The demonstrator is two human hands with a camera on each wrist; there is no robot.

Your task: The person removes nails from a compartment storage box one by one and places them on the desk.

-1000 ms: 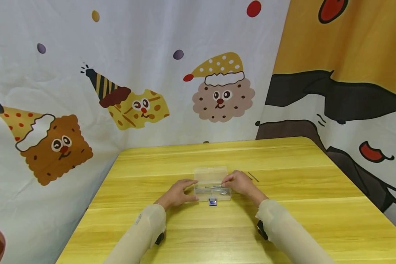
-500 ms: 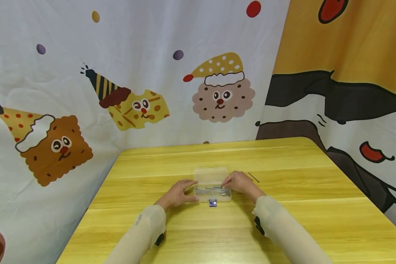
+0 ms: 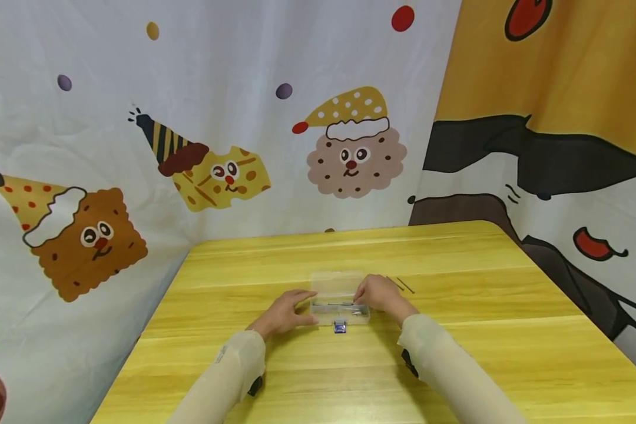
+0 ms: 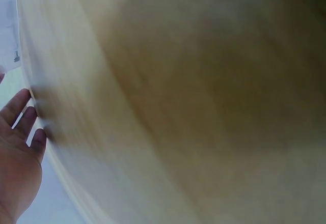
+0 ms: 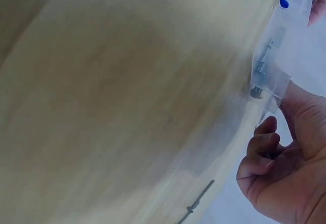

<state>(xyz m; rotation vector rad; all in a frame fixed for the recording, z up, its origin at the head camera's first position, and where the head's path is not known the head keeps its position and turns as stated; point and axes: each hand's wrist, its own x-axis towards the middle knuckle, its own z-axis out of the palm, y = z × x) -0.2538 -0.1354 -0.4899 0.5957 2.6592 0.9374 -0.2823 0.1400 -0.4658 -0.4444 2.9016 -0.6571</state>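
Centrally on the yellow wood-grain table (image 3: 456, 353), a clear plastic box (image 3: 339, 306) sits between both hands.
Left hand (image 3: 286, 312) rests flat against the box's left end, fingers straight. Right hand (image 3: 378, 293) curls at the right end; whether it pinches anything cannot be told. Thin metal screws (image 5: 262, 63) lie inside; a blue latch (image 3: 340, 325) marks the near edge. Two nails (image 3: 401, 285) lie just right, apart.

A clear, glossy plastic box (image 3: 340, 306) with a blue plastic clasp (image 3: 340, 326) sits between both hands on a smooth, lightly shiny wooden table (image 3: 456, 353). Inside, and just beyond the right hand (image 3: 377, 293), lie thin metal screws (image 3: 401, 285); matt printed cloth (image 3: 244, 118) hangs behind.
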